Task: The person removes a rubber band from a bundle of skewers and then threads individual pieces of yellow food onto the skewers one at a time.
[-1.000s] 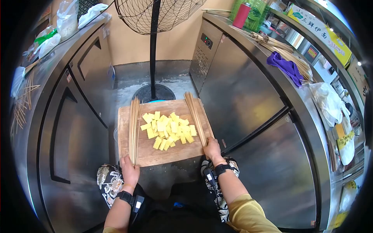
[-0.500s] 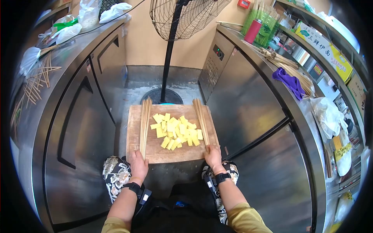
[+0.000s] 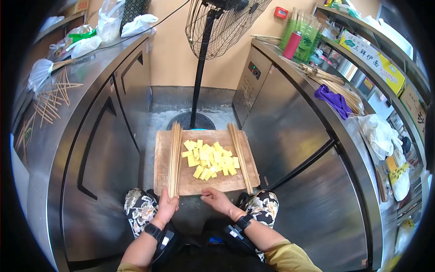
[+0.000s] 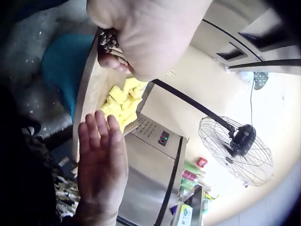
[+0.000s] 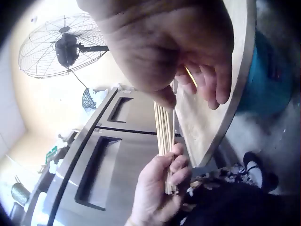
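Note:
My left hand (image 3: 167,209) grips the lower end of a bundle of bamboo skewers (image 3: 175,158) at the near left of a wooden cutting board (image 3: 195,187). Fingers wrap round the bundle in the right wrist view, while the blunt skewer ends (image 4: 111,41) poke out of the fist in the left wrist view. Off the board's near edge, my right hand (image 3: 217,200) holds nothing, its palm (image 4: 101,174) turned towards the left hand and its fingers loose. Crinkle-cut yellow pieces (image 3: 210,158) lie heaped mid-board. A second skewer bundle (image 3: 240,158) rests along the right side.
Beneath the board is a teal support (image 4: 63,68). Steel cabinets (image 3: 294,136) flank both sides, and a standing fan (image 3: 199,77) is behind the board. Loose skewers (image 3: 52,97) lie on the left counter; a purple cloth (image 3: 334,100) lies on the right one.
My right hand has left the right bundle's near end and moved left, towards the left hand. The left hand keeps its grip on the left bundle. The head view has shifted.

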Tool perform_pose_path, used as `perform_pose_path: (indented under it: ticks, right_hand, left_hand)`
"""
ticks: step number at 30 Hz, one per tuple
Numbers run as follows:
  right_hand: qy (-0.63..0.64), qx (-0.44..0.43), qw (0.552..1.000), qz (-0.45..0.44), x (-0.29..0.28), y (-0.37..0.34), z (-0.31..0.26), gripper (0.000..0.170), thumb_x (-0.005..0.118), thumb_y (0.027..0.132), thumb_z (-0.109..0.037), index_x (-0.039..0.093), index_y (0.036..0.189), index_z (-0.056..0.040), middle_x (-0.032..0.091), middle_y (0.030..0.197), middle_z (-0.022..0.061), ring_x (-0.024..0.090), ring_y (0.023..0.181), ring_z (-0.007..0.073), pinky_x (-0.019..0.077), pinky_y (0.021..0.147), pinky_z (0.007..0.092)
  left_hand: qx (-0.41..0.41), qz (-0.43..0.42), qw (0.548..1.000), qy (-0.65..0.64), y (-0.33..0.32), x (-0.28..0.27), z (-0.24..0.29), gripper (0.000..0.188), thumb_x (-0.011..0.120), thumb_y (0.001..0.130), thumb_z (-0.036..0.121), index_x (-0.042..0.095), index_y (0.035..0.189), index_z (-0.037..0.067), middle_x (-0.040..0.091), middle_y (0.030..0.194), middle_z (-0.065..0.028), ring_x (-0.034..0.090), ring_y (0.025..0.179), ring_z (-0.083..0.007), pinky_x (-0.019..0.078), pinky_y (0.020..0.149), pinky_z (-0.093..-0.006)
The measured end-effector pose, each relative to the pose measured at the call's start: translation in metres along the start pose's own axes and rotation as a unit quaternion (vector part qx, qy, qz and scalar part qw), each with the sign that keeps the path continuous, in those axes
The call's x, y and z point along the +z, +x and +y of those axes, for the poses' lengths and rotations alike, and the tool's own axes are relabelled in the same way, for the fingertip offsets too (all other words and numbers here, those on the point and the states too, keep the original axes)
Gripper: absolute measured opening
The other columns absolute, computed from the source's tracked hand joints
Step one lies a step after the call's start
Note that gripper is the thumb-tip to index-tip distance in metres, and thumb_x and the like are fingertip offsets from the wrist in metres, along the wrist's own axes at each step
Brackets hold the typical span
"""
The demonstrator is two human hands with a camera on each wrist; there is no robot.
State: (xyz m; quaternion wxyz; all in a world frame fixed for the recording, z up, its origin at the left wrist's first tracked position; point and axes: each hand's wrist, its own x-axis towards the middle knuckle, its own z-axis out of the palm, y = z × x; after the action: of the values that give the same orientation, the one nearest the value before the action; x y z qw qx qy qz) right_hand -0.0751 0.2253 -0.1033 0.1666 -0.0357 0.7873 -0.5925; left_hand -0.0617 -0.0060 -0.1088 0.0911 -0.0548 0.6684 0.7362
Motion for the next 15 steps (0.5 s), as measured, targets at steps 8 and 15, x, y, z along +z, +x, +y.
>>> perform_pose_path:
  ticks: [8,15]
  right_hand:
    - [0.534,0.048,0.835,-0.125,0.016,0.001,-0.082,0.03,0.058,0.092,-0.023,0.05,0.116,-0.0073,0.06,0.101,0.0079,0.058,0.097,0.0199,0.0459,0.09,0.0334]
    - [0.432,-0.19,0.881,-0.016,-0.001,-0.022,-0.16,0.011,0.06,0.091,-0.014,0.052,0.086,-0.0084,0.049,0.067,-0.0005,0.049,0.063,0.0114,0.0437,0.062,0.0252]
  left_hand:
    - [0.13,-0.162,0.958,0.198,-0.086,0.003,0.015,0.043,0.051,0.086,-0.002,0.034,0.124,0.005,0.055,0.087,-0.0052,0.055,0.061,-0.0113,0.047,0.053,-0.025]
    - [0.177,-0.019,0.968,0.175,-0.059,0.001,0.032,0.043,0.056,0.091,0.023,0.043,0.125,0.0,0.05,0.112,-0.0146,0.052,0.103,-0.023,0.0432,0.09,-0.0336]
